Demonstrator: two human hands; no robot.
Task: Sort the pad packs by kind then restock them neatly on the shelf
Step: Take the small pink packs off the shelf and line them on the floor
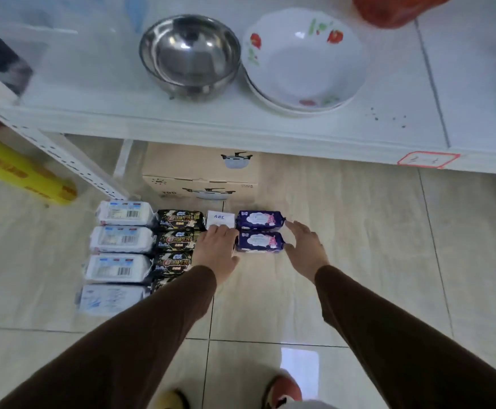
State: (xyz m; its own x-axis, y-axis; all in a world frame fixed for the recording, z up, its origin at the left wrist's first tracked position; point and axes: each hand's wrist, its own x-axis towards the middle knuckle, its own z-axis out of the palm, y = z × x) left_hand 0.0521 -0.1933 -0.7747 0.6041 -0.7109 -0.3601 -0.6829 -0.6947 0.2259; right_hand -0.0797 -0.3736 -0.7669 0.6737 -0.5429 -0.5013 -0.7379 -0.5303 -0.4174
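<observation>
Pad packs lie in columns on the tiled floor below the shelf. Several white packs (122,240) form the left column, with several black-and-gold packs (178,239) beside them. A small white pack marked ABC (220,219) sits at the top of a third column. Two purple packs (260,220) (260,242) lie one behind the other on the right. My left hand (215,252) rests with straight fingers just below the ABC pack, touching the nearer purple pack's left end. My right hand (305,246), fingers spread, touches the purple packs' right ends.
The white shelf (240,128) above holds a steel bowl (190,54) and stacked white floral bowls (302,60). A cardboard cooker box (201,175) stands under it behind the packs. A yellow roll (19,172) lies at the left. My shoes show at the bottom edge.
</observation>
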